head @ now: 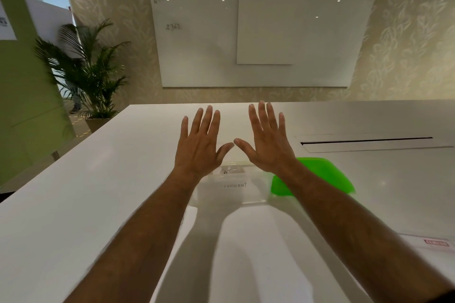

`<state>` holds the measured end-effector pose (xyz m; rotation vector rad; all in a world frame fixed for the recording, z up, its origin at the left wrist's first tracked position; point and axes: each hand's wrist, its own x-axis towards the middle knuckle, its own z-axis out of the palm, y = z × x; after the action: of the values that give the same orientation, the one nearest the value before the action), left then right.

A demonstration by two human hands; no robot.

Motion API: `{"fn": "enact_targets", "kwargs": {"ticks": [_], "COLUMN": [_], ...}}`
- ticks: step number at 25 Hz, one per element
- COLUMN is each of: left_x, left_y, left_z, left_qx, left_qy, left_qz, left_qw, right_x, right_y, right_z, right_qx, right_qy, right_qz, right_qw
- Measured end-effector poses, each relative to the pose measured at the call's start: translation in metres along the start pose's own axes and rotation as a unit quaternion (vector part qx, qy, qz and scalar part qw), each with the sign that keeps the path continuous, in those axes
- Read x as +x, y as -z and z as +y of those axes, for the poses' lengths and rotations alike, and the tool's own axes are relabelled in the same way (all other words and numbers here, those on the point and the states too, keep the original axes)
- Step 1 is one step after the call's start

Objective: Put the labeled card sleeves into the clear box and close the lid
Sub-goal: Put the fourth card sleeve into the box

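While both hands hovered flat with fingers spread, holding nothing, the left hand (197,145) and right hand (267,142) hung above the white surface (98,192). Beneath the wrists lay the card sleeves (232,186), apparently inside the clear box (251,200). Beside it rested the green lid (325,174), not yet fitted.

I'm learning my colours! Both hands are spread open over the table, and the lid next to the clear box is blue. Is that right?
Almost. The lid is green, not blue, as the head view shows. The left hand and right hand are indeed spread open over the table, with the lid beside the clear box.
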<state>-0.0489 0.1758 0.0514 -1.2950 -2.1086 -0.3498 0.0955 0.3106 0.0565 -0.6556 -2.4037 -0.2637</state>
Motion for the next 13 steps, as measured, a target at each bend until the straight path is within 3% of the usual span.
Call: {"fn": "enact_targets", "kwargs": {"ticks": [13], "left_x": [-0.044], "left_y": [0.02], "left_z": [0.018], "left_qx": [-0.003], "left_qy": [0.015], "left_qz": [0.044], "left_qw": [0.999], "right_x": [-0.063], "right_y": [0.02], "right_z": [-0.005], "right_qx": [-0.051], "right_qy": [-0.019], "right_qz": [0.013], "right_qw": [0.998]}}
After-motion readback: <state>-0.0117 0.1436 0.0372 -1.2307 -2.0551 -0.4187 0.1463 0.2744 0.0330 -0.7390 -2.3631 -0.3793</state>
